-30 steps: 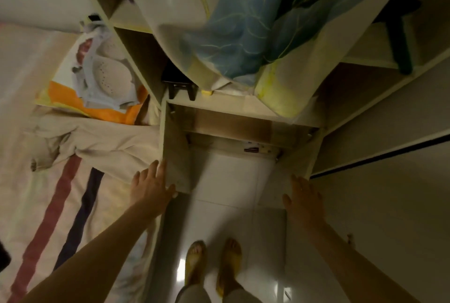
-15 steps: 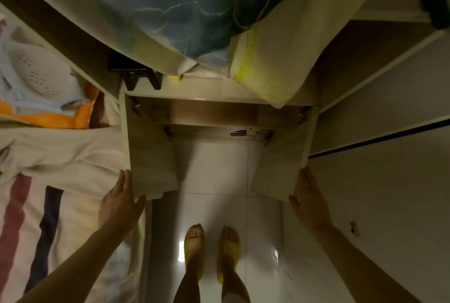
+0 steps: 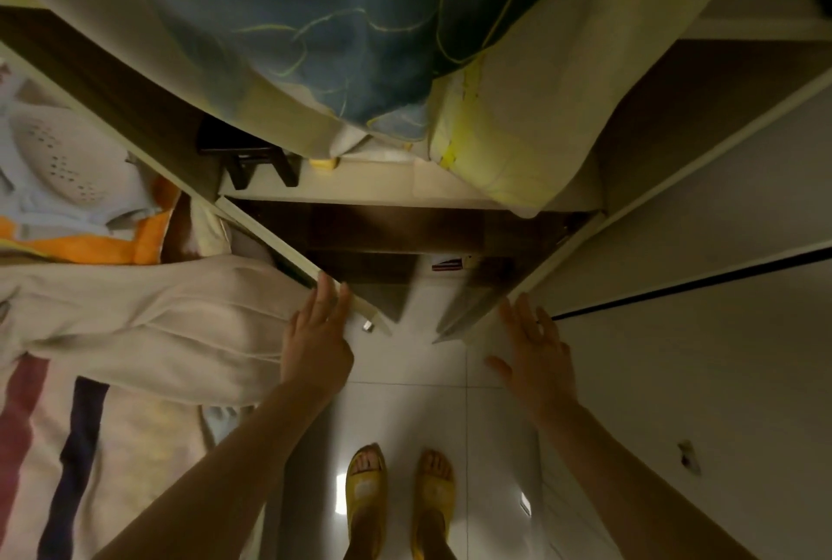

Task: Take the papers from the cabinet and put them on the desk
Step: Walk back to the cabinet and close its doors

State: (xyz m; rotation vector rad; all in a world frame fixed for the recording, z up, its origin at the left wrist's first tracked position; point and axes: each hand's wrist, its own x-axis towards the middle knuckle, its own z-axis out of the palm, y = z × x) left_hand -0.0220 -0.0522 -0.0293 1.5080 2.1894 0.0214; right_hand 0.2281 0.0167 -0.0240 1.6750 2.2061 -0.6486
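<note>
At the far left a bed (image 3: 112, 447) carries a striped sheet with red and dark bands, and a pale beige garment (image 3: 148, 321) lies across it. Behind that, near the bed's far edge, sits an orange-trimmed package (image 3: 81, 199) showing white perforated cups. Next comes the cabinet's left door (image 3: 297, 262), swung outward; the left hand (image 3: 317, 343) lies flat against its outer edge, fingers spread and extended, clamped on nothing. A small metal fitting (image 3: 368, 325) shows on the door's lower corner beside that hand. Between the doors the cabinet (image 3: 405, 239) stands open, its interior dark brown; only a small red and white label (image 3: 447, 265) shows at the lower back edge, and the papers cannot be made out inside from this angle. On the shelf above the opening, a black stand (image 3: 252, 158) sits at the left end, and a blue and cream quilt (image 3: 337, 41) hangs over the shelf's front edge. Below, on the white tiled floor (image 3: 418, 402), the person's feet wear yellow slippers (image 3: 364, 487). The right door (image 3: 486, 312) is also swung outward; the right hand (image 3: 538, 357) presses flat on its outer face, fingers apart, gripping nothing. At the far right runs a pale wardrobe panel (image 3: 698, 334) with a dark gap along it.
</note>
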